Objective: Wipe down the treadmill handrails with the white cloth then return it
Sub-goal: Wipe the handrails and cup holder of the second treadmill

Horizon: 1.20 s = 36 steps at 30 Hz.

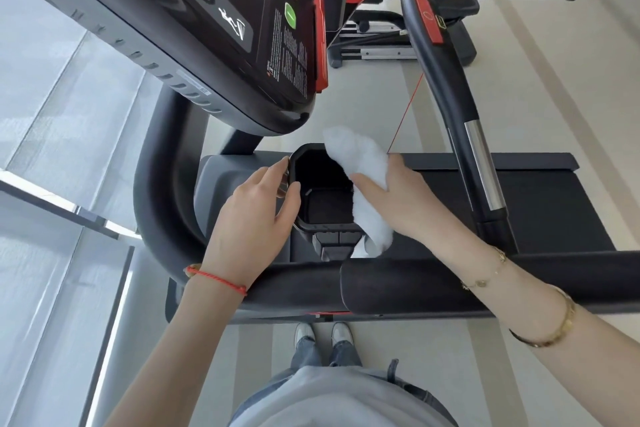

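Observation:
The white cloth [360,163] is bunched in my right hand [398,198], which grips it at the right rim of the black cup holder [311,224] on the treadmill. One end of the cloth sticks up past the rim and the other hangs below my palm. My left hand [256,215] rests on the holder's left rim, fingers lightly curled on its edge. The near padded handrail [450,284] runs across under both forearms. The curved handrail [446,87] with a red tab and silver sensor rises at right.
The treadmill console [214,17] with its buttons and red safety clip hangs above the cup holder. The dark belt deck [561,204] lies to the right. A second machine [398,42] stands beyond. Window blinds fill the left side. My shoes show below the rail.

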{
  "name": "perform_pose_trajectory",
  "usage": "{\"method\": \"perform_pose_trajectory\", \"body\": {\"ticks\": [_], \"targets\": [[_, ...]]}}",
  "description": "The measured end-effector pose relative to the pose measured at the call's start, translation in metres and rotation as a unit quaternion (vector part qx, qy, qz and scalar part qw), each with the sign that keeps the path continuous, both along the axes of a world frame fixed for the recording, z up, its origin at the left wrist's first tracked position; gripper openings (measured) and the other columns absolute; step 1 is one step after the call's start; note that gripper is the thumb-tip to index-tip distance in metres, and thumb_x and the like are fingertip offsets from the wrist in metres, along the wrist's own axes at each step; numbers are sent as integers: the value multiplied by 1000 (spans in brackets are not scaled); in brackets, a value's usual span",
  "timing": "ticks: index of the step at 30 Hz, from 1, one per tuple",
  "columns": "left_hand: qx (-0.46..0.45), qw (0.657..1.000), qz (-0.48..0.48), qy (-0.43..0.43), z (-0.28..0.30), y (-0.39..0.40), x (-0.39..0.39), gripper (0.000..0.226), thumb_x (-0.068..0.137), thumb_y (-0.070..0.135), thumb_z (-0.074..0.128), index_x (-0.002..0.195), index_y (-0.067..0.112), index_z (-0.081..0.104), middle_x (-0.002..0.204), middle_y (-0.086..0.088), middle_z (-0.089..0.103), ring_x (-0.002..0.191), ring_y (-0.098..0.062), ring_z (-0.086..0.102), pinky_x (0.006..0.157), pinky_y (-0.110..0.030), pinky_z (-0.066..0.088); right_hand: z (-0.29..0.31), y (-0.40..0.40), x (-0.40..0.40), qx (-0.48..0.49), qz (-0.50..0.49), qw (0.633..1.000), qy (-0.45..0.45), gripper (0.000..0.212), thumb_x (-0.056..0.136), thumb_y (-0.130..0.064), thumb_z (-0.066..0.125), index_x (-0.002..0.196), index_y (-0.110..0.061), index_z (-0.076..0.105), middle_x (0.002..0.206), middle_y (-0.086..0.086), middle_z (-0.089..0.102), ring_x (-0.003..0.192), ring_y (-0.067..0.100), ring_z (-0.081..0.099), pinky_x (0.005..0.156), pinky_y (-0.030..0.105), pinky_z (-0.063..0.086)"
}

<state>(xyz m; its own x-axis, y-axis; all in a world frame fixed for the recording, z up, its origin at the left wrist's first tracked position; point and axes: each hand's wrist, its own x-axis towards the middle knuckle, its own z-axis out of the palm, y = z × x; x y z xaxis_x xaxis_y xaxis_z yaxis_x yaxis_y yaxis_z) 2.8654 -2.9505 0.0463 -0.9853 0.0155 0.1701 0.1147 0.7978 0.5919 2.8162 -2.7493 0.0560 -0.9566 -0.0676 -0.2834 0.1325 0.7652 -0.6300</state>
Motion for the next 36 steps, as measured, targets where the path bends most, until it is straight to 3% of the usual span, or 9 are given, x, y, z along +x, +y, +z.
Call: {"method": "perform_pose_trajectory", "body": {"ticks": [3,6,9,13,17,22,26,30,36], "targets": [[6,1000,3,0,0,0,0,43,100,31,48,140,14,51,105,-1,65,92,-18,63,78,-41,56,3,-4,-23,16,69,996,49,30,98,-36,50,105,-12,34,82,0,47,66,11,47,50,26,30],[14,1000,5,5,2,1,0,42,100,30,49,139,16,52,104,0,65,90,-16,62,79,-40,55,12,-5,-51,48,209,975,55,27,97,-37,54,98,-14,38,69,-1,43,60,12,41,51,29,24],[21,1000,4,7,2,1,-1,39,100,29,50,136,18,54,100,0,64,87,-17,62,77,-41,54,16,-9,-70,81,316,943,58,29,94,-43,54,93,-18,40,69,-2,47,63,16,45,53,31,26],[21,1000,0,-2,-1,-1,-1,30,99,28,50,124,14,59,98,0,64,85,-20,63,74,-45,53,12,-28,-77,143,392,900,127,31,94,-49,51,92,-23,35,68,-10,46,59,8,44,52,27,26],[20,1000,8,6,-1,-1,-2,34,97,31,51,127,17,60,100,4,65,87,-16,63,76,-41,54,6,-24,-73,134,365,907,161,31,93,-51,50,98,-22,42,73,-10,51,65,17,49,56,31,30],[29,999,17,7,0,0,-2,43,97,30,51,138,18,55,102,5,65,91,-12,62,83,-34,53,-5,8,-69,49,268,959,77,25,89,-44,56,106,-30,45,78,-10,53,73,12,51,57,28,34],[30,999,9,12,0,1,-3,34,97,24,54,131,18,59,98,5,64,88,-13,63,80,-36,53,1,-10,-81,67,346,932,91,27,92,-44,56,93,-23,39,72,-5,49,69,14,47,54,29,29],[19,1000,11,13,-2,0,-3,17,97,29,51,104,17,61,90,7,62,83,-14,62,73,-40,52,6,-30,-85,115,416,893,127,28,92,-50,52,93,-30,32,69,-11,47,62,6,45,53,25,27],[40,999,12,21,-4,0,-3,38,97,27,54,135,21,57,105,7,65,92,-6,62,84,-29,52,-4,3,-67,32,263,959,99,29,92,-49,53,99,-22,47,71,-9,52,68,9,50,57,26,31]]}}
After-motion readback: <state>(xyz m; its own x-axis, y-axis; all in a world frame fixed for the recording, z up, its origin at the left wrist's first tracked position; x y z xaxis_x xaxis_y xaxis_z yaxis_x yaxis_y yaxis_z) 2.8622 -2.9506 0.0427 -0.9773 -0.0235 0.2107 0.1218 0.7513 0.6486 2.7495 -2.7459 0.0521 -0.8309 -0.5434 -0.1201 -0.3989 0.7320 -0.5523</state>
